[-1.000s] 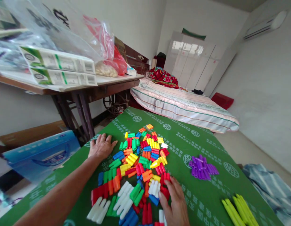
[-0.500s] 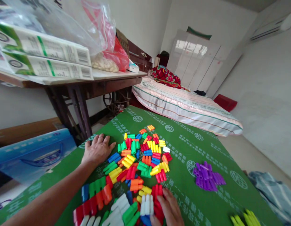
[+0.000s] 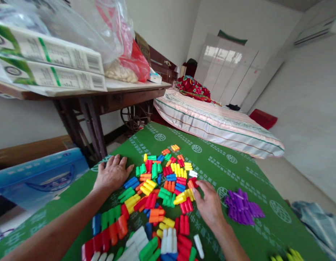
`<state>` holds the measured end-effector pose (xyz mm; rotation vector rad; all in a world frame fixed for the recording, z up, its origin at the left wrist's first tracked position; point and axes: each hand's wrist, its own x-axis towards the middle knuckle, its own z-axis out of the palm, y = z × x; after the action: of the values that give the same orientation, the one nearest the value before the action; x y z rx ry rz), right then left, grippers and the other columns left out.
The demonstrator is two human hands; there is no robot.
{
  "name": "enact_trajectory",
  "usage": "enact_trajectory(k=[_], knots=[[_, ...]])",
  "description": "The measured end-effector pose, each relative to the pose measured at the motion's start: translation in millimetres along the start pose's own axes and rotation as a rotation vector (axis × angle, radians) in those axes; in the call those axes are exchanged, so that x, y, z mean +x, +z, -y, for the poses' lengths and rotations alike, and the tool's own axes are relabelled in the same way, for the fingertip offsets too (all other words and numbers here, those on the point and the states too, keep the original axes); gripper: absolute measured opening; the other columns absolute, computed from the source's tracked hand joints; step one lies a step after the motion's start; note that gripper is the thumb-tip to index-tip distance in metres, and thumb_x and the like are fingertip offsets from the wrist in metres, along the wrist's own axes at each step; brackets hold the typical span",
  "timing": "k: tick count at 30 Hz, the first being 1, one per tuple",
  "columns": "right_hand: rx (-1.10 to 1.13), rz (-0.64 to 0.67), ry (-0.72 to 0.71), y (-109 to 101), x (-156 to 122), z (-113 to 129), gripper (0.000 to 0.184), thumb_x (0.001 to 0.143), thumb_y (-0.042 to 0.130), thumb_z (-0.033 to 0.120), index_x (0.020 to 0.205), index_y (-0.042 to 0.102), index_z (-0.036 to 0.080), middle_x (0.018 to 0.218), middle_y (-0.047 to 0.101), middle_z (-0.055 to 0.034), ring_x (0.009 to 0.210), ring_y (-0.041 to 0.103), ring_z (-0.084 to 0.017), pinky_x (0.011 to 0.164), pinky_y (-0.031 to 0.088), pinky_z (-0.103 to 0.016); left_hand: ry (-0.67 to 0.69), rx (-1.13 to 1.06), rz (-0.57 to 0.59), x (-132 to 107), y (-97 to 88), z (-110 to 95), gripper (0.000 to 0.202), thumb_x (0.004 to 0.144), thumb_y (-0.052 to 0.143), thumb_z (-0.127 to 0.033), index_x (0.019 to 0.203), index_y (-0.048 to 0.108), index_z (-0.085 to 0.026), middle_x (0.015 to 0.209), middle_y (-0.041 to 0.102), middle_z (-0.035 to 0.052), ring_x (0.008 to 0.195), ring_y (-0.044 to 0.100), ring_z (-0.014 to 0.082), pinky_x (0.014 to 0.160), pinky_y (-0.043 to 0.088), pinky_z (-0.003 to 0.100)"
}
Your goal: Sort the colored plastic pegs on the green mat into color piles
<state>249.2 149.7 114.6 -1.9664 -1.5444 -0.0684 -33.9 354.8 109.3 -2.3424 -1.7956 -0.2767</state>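
Note:
A pile of small bullet-shaped plastic building blocks (image 3: 151, 185) in red, yellow, green, blue, orange and white covers the middle of the green board, many lying in twos or threes. My left hand (image 3: 113, 173) rests flat on the board at the pile's left edge, fingers stretched out, holding nothing. At the right edge, my right hand (image 3: 208, 203) reaches in, with thumb and forefinger apart beside an orange block (image 3: 190, 184) and a red block (image 3: 193, 179). Its other fingers are partly hidden. A loose white block (image 3: 198, 246) lies near the front, below my right forearm.
Purple blocks (image 3: 242, 206) form a separate heap on the right, and yellow-green ones (image 3: 293, 255) lie at the bottom right. A side table (image 3: 113, 87) with boxes (image 3: 51, 72) and plastic bags stands at the left. Behind the green board (image 3: 211, 159) is a bed (image 3: 219, 119).
My right hand has moved up and away from the front of the pile to its right edge. The loose white block now shows near the front. My left hand has stayed put.

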Motion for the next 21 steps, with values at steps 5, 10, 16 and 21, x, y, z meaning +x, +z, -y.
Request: enact_trajectory(k=[5, 10, 16, 21], knots=[[-0.256, 0.255, 0.2, 4.7, 57.4, -4.0, 0.03, 0.09, 0.046, 0.027, 0.113, 0.064, 0.021, 0.113, 0.065, -0.0077, 0.102, 0.062, -0.018, 0.086, 0.046, -0.025, 0.011, -0.008, -0.005, -1.1, -0.4, -0.1, 0.06, 0.089, 0.025, -0.051, 0.124, 0.055, -0.014, 0.139, 0.047, 0.0188, 0.131, 0.037, 0.0355, 0.099, 0.032, 0.056], [-0.338, 0.356, 0.27, 16.0, 79.7, -5.7, 0.033, 0.088, 0.048, 0.036, 0.109, 0.066, 0.017, 0.109, 0.067, -0.0129, 0.099, 0.064, -0.023, 0.081, 0.047, -0.03, 0.007, -0.001, -0.015, -3.2, -0.9, -1.6, 0.059, 0.089, 0.027, -0.05, 0.126, 0.054, -0.012, 0.138, 0.048, 0.0195, 0.131, 0.038, 0.0355, 0.099, 0.032, 0.054], [-0.378, 0.405, 0.291, 23.1, 81.8, -10.9, 0.034, 0.089, 0.045, 0.041, 0.099, 0.069, 0.019, 0.105, 0.068, -0.0124, 0.101, 0.063, -0.025, 0.079, 0.047, -0.032, -0.008, 0.001, -0.013, -1.4, 4.7, 0.3, 0.059, 0.089, 0.027, -0.05, 0.128, 0.052, -0.014, 0.141, 0.045, 0.0187, 0.132, 0.035, 0.035, 0.101, 0.03, 0.054], [-0.396, 0.412, 0.32, 21.9, 85.3, -21.3, 0.032, 0.087, 0.046, 0.035, 0.104, 0.069, 0.019, 0.106, 0.068, -0.0126, 0.099, 0.064, -0.024, 0.079, 0.048, -0.031, -0.012, -0.015, -0.004, -2.5, 0.8, -1.7, 0.059, 0.089, 0.028, -0.05, 0.128, 0.053, -0.013, 0.14, 0.046, 0.0192, 0.132, 0.036, 0.0353, 0.101, 0.03, 0.054]])
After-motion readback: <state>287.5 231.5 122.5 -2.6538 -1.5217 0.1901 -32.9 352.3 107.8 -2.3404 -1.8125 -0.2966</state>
